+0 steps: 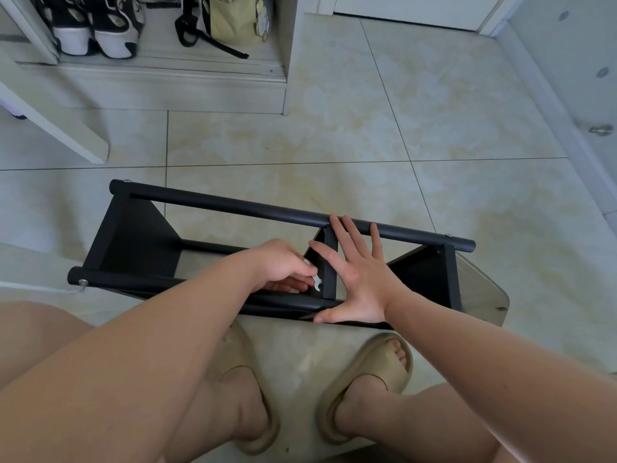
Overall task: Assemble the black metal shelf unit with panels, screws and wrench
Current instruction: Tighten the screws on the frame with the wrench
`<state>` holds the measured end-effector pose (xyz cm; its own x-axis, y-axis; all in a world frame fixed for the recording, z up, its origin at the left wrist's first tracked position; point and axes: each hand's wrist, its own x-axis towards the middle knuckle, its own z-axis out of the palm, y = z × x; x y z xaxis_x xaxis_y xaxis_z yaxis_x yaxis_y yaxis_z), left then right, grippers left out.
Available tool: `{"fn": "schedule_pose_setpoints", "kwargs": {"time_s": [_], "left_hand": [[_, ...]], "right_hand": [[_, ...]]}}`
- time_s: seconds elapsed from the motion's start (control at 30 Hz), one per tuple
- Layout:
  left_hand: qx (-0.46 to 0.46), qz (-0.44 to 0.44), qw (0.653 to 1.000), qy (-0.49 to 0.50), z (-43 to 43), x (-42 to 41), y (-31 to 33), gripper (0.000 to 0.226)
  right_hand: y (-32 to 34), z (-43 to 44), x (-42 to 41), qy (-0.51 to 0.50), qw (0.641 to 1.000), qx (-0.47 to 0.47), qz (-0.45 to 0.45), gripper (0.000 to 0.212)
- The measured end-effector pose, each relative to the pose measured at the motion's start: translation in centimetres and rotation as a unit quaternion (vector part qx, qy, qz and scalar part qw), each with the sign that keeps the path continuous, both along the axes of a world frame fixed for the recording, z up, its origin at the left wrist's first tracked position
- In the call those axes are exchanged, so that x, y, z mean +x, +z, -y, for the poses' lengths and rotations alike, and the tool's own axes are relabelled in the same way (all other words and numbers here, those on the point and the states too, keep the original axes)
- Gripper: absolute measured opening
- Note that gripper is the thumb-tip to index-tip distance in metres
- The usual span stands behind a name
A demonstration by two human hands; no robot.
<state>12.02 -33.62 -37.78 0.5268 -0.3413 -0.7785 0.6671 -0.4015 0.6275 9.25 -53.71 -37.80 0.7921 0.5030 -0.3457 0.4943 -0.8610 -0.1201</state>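
The black metal shelf unit (207, 208) lies on its side on the tiled floor in front of my feet, two long round tubes running left to right with three panels between them. My right hand (357, 275) lies flat with spread fingers on the middle panel (329, 285) and the tubes beside it. My left hand (280, 265) pinches a small silver wrench (316, 283) just left of that panel, above the near tube. Silver screw heads show at the tube ends, one screw (82, 283) at the near left.
A white cabinet with sneakers (96, 28) and a tan bag (233, 21) stands at the back left. A slanted white board (56, 128) rests on the left. A door with a metal stop (601, 130) is at the right. My sandalled feet (364, 385) are below the shelf.
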Motion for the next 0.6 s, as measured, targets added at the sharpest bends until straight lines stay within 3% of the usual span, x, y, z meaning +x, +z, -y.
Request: {"fn": "schedule_pose_setpoints", "kwargs": {"time_s": [0.23, 0.43, 0.6], "left_hand": [[0.009, -0.02, 0.999, 0.031, 0.93, 0.16, -0.01, 0.028], [0.007, -0.041, 0.998, 0.052, 0.53, 0.29, -0.08, 0.009], [0.007, -0.048, 0.997, 0.055, 0.68, 0.24, 0.24, 0.005]], "right_hand": [[-0.01, 0.04, -0.05, 0.001, 1.0, 0.003, 0.004, 0.12], [0.13, 0.0, -0.03, 0.002, 1.0, 0.001, -0.001, 0.121], [0.24, -0.06, -0.13, 0.002, 1.0, -0.024, 0.004, 0.138]]}}
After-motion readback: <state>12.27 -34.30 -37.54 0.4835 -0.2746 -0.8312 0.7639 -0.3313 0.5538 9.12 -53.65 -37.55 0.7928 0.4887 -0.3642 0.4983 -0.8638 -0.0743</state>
